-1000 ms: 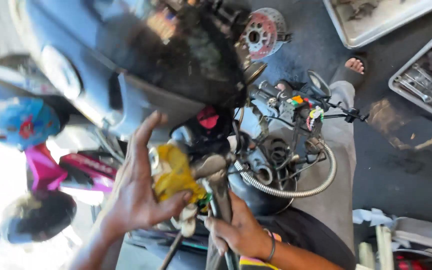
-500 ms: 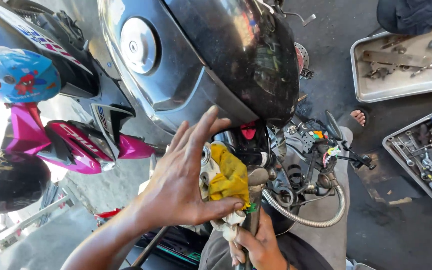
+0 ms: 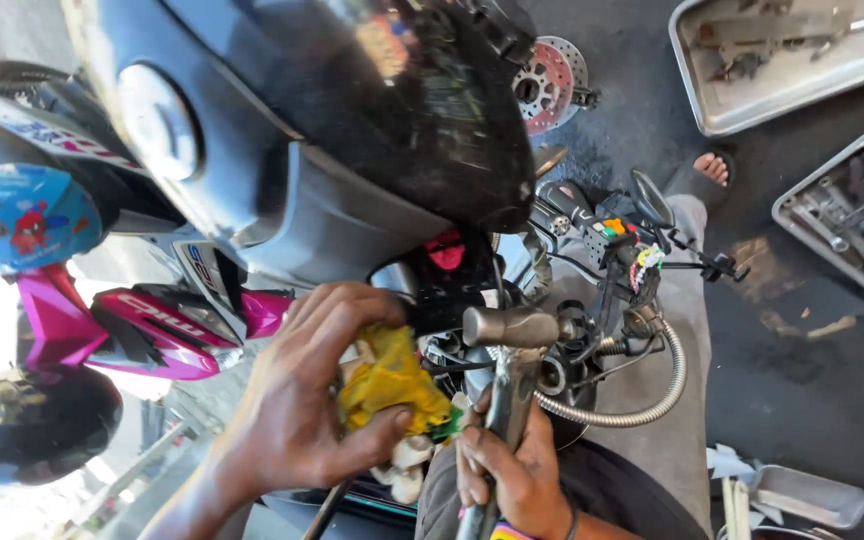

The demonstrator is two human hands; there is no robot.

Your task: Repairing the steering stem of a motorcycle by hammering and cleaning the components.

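A yellow rag [image 3: 389, 382] is being clutched in the closed left hand [image 3: 302, 420] near the motorcycle tank [image 3: 352, 120]; just right, a hammer [image 3: 512, 370] is being gripped tightly by the right hand [image 3: 517, 480].

My left hand [image 3: 297, 420] grips a rag [image 3: 387, 385] just left of the hammer [image 3: 507, 370] in my right hand [image 3: 512, 475]. Behind both sits the tank [image 3: 352, 130], helmets [image 3: 17, 215] to its left, trays [image 3: 782, 60] on the floor far right, holding tools, I think.
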